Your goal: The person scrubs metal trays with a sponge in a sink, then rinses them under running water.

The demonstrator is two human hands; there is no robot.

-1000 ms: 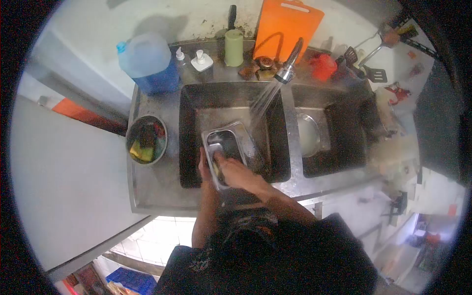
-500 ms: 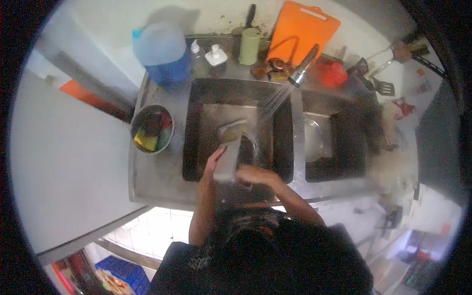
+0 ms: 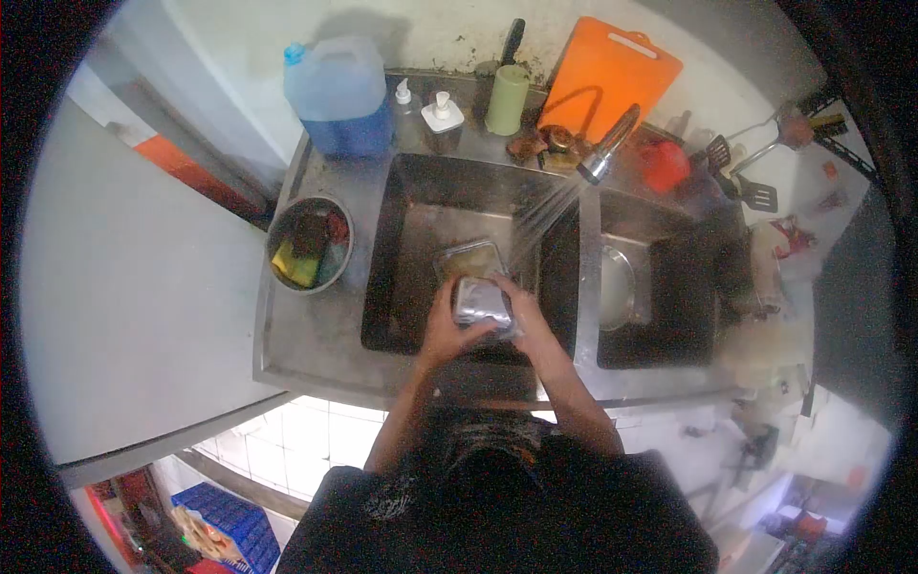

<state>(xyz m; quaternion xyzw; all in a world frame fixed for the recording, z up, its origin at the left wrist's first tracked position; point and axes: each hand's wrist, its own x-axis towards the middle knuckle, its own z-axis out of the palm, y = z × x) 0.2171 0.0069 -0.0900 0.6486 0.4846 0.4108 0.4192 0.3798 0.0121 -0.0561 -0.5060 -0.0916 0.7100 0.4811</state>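
Over the front of the left sink basin (image 3: pixel 406 287), a small metal container (image 3: pixel 481 299) is held between both hands. My left hand (image 3: pixel 448 328) grips its left side, with the thumb along the near edge. Around its right side are the fingers of my right hand (image 3: pixel 521 311). Just beyond, a second rectangular metal container (image 3: pixel 470 256) lies in the basin, partly hidden by the held one. Water sprays from the faucet (image 3: pixel 595 166) down into the basin, beyond and to the right of my hands.
A bowl with sponges (image 3: pixel 349 251) stands left of the basin. Behind are a blue jug (image 3: pixel 342 100), pump bottles (image 3: pixel 442 117), a green canister (image 3: pixel 508 100) and an orange cutting board (image 3: pixel 612 81). The right basin (image 3: pixel 669 335) holds a round lid-like item (image 3: pixel 617 287).
The held container has turned over from its upright, then sideways tilt, and its base now shows. My right hand has moved from inside it to its right side. The view has shifted.
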